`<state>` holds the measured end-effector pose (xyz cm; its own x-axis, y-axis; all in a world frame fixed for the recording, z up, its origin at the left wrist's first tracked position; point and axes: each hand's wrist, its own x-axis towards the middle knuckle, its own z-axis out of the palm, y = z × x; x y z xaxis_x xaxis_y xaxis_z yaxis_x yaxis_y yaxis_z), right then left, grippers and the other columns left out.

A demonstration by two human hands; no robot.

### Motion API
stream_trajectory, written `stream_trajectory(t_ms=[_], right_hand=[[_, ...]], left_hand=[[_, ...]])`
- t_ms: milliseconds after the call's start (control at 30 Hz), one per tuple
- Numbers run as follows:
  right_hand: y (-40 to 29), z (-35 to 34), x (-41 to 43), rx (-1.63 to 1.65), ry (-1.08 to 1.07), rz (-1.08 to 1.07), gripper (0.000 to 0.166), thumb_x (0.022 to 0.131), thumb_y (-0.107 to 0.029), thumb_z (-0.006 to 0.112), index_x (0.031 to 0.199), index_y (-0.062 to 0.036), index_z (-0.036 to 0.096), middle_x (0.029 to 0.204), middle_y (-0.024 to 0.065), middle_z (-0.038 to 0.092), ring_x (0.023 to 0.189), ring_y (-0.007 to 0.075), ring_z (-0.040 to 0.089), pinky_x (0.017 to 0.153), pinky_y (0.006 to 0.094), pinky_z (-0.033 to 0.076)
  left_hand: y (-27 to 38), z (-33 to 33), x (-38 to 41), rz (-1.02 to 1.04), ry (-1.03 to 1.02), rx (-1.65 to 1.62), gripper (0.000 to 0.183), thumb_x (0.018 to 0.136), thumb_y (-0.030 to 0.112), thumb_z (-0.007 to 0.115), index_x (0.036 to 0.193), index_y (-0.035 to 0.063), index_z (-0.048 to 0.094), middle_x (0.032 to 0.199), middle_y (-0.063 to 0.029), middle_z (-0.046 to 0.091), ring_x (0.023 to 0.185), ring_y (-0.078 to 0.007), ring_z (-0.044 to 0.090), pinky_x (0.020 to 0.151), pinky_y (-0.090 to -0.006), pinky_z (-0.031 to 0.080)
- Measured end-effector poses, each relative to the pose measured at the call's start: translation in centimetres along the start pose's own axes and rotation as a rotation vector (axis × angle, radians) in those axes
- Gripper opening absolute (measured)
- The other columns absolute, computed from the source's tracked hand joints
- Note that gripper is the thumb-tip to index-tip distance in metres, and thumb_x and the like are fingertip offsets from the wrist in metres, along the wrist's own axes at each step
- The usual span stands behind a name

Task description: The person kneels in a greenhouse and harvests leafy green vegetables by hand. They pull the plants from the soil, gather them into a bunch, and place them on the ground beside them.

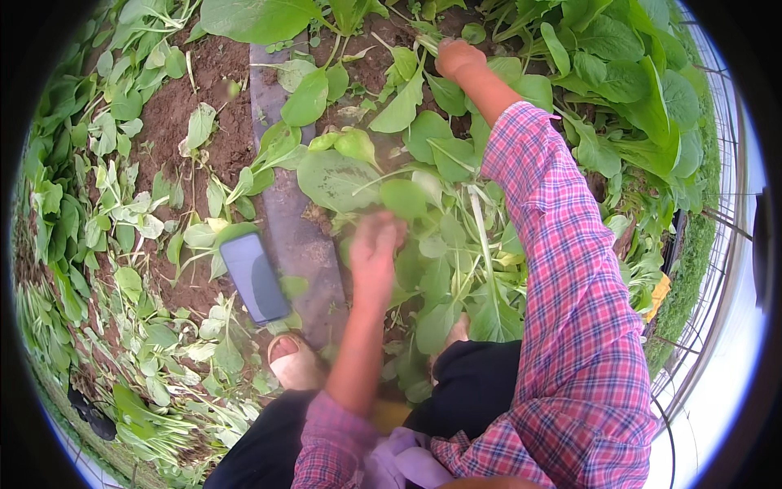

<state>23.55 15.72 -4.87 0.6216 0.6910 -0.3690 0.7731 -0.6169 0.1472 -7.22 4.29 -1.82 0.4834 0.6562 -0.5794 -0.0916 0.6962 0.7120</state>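
My right hand (459,60) reaches to the top of the view, its fingers closed around the pale stems of a leafy green plant (427,44). In front of me my left hand (377,241) is blurred, just below a broad green leaf (337,182); leaves lie close to its fingers, and whether it holds one cannot be told. Loose leafy greens (495,312) with long pale stems lie on the ground to the right of the left hand. A smartphone (253,278) rests face up on leaves, left of that hand.
A strip of dark plastic sheeting (299,232) runs over the brown soil (229,122). Denser greens (617,79) grow at the upper right. My sandalled foot (296,363) stands near the phone. A dark object (91,412) lies lower left, and something yellow (658,296) sits by the right edge.
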Motion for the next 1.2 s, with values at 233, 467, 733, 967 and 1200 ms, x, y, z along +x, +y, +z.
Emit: stream_trajectory(t_ms=[233,467,733,967,1200], right_hand=[[1.4,-2.7,-5.3,-0.06,0.007,-0.184,0.026,0.077,-0.013,0.045,0.1,-0.0041,0.054,0.096,0.014,0.059,0.089,0.0298,0.057,0.074,0.038,0.046],[12.5,-0.2,-13.0,0.002,0.116,-0.091,0.022,0.073,-0.016,0.054,0.09,-0.0033,0.053,0.082,0.0199,0.058,0.081,0.0373,0.055,0.07,0.0422,0.044],[10.9,-3.7,-24.5,0.412,0.138,-0.337,0.033,0.071,-0.013,0.06,0.099,-0.0028,0.049,0.072,0.0211,0.056,0.071,0.0379,0.054,0.062,0.0422,0.043],[13.7,-4.2,-29.7,0.616,0.076,-0.328,0.032,0.078,-0.017,0.056,0.105,-0.0037,0.047,0.066,0.0185,0.055,0.062,0.0334,0.056,0.057,0.0377,0.043],[18.9,-2.8,-32.1,1.184,-0.582,-0.14,0.028,0.084,-0.028,0.051,0.097,-0.0037,0.052,0.059,0.0021,0.052,0.043,0.0062,0.041,0.04,0.021,0.033]], left_hand=[[0.5,0.2,-0.4,0.086,-0.041,0.097,0.02,0.085,0.012,0.046,0.102,0.0018,0.047,0.088,-0.0069,0.056,0.077,-0.0112,0.052,0.07,-0.0236,0.043],[1.4,2.3,-0.6,0.24,0.019,0.142,0.026,0.085,0.013,0.047,0.107,0.0006,0.042,0.097,-0.0098,0.054,0.084,-0.0139,0.052,0.076,-0.0257,0.042],[3.1,10.8,0.0,0.436,-0.216,0.569,0.07,0.071,0.038,0.065,0.115,-0.0083,0.037,0.115,-0.0209,0.046,0.109,-0.0293,0.044,0.092,-0.0347,0.033],[2.6,14.4,-2.7,0.282,-0.427,0.897,0.058,0.074,0.022,0.062,0.118,-0.005,0.036,0.1,-0.0224,0.055,0.095,-0.0306,0.055,0.081,-0.0337,0.043],[0.8,11.0,0.0,0.272,-0.247,0.925,0.024,0.082,0.018,0.05,0.102,0.0037,0.055,0.082,-0.0165,0.061,0.073,-0.0205,0.06,0.065,-0.0301,0.046]])
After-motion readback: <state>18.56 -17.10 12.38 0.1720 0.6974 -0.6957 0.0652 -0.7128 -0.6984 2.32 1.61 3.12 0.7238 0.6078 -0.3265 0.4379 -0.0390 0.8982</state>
